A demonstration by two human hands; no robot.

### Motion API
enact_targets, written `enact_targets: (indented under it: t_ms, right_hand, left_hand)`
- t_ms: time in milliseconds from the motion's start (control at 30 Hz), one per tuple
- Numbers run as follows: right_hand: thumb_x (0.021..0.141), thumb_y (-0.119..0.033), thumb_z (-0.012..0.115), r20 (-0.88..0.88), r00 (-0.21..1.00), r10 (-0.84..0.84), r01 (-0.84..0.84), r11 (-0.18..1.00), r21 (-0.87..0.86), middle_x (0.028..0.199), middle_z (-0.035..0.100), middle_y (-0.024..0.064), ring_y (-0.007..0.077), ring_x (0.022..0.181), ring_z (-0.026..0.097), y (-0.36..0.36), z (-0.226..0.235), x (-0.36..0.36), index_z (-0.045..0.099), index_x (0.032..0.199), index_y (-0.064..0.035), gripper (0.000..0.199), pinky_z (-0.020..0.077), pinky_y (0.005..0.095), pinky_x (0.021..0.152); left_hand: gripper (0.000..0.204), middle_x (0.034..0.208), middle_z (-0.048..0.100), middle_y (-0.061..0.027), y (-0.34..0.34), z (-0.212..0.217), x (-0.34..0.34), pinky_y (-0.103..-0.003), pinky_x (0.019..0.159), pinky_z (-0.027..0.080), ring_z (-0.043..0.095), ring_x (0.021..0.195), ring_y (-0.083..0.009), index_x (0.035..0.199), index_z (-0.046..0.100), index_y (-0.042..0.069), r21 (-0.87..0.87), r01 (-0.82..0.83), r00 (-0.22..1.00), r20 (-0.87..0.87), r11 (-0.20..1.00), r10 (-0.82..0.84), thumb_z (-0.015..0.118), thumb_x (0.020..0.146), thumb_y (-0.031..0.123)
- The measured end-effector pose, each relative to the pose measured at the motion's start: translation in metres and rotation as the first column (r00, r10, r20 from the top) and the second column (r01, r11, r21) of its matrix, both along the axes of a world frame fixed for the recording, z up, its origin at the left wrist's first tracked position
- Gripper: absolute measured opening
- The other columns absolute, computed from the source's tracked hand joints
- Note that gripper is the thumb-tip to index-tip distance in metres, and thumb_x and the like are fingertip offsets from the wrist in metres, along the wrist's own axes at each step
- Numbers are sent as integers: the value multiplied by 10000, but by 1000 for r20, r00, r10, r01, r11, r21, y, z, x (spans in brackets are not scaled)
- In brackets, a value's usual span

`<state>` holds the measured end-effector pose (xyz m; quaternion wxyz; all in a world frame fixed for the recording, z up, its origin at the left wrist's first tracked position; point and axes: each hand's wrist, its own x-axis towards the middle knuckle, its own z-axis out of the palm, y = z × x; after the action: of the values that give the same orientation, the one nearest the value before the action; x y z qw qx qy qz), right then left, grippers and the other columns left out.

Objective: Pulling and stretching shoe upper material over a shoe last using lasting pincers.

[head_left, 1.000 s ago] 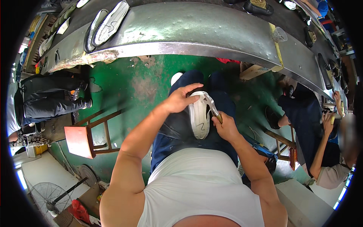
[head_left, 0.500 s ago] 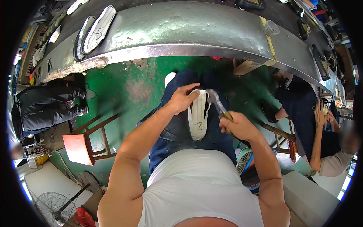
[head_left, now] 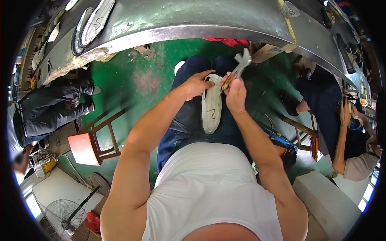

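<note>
A pale shoe [head_left: 211, 110] lies on my lap with its underside up, a curved dark line marked near its near end. My left hand [head_left: 197, 85] is closed around its far end, thumb on the underside and fingers along the left edge. My right hand [head_left: 235, 93] holds a hammer [head_left: 243, 63] by its yellow-brown handle. The hammer's grey metal head points up and away, clear of the shoe. My right fingertips are close to the shoe's far right edge; whether they touch it, I cannot tell.
A metal-topped bench [head_left: 169, 20] runs across ahead, with a pair of pale shoes [head_left: 95, 24] on its left and a clear cup [head_left: 290, 9] on its right. Stools [head_left: 85, 150] stand at both sides. People sit left and right. A fan [head_left: 64, 219] is at lower left.
My right hand has moved up to the shoe's far end, and the hammer's head has swung from beside the shoe to point away. My left hand still grips the far end.
</note>
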<state>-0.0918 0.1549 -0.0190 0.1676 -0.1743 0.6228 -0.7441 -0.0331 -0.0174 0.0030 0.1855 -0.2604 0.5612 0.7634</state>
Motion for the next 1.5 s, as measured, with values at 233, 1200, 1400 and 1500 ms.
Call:
enact_targets:
  t_ms: [233,1200,1400,1500]
  right_hand:
    - [1075,-455,331,555,808,199,-249,968,14,899,647,88,122,644,593,103,19,70,554,1144,-4,508,421,234,520]
    - [956,-283,606,215,820,530,-511,508,693,812,644,182,327,767,635,125,92,36,556,1169,23,376,504,392,732]
    - [965,-273,580,239,763,600,-495,306,813,968,668,266,445,954,642,118,82,37,539,1193,12,366,486,496,827]
    - [958,-257,580,245,704,666,-481,193,855,1010,664,279,454,991,631,114,113,18,524,1235,14,392,480,511,853]
  left_hand:
    - [607,1262,610,-85,-2,-4,3,-387,851,550,629,1084,-216,1511,404,151,-69,10,997,82,998,-4,603,941,91]
    - [433,842,692,-174,40,10,69,-374,755,535,689,815,-249,1032,691,-49,-674,161,981,188,721,-44,573,970,363]
    - [467,1163,669,-101,46,37,75,-286,830,507,640,1049,-177,1320,562,1,3,-33,995,95,999,33,536,854,-5]
    - [744,1357,564,-103,51,27,91,-259,903,477,565,1193,-179,1503,356,36,99,54,999,-11,994,-54,535,789,-76]
